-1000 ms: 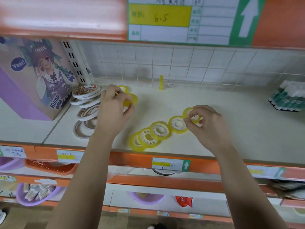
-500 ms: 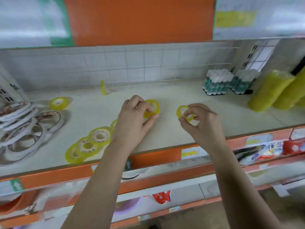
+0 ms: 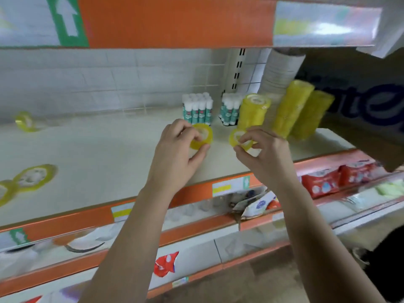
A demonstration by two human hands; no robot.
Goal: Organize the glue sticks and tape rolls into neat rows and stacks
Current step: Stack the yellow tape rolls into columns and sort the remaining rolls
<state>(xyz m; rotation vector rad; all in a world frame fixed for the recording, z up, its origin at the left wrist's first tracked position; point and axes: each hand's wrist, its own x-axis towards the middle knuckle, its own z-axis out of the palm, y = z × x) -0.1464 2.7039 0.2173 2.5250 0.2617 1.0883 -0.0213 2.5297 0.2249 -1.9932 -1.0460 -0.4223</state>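
Hands: left hand [image 3: 175, 149] pinching left roll [image 3: 202, 136]; right hand [image 3: 262, 154] pinching right roll [image 3: 239, 138].
Position: rolls near each other, over shelf [image 3: 98, 154] right of middle.
Likely target: stacks [image 3: 290, 110] toward back right corner, beyond fingers; right hand nearer.

Each hand held a yellow tape roll above the shelf [image 3: 109, 149]: left hand [image 3: 175, 154] gripped one roll [image 3: 203, 136], right hand [image 3: 264, 154] pinched another [image 3: 237, 136]. Glue sticks [image 3: 197, 109] and tape stacks [image 3: 290, 108] stood behind.
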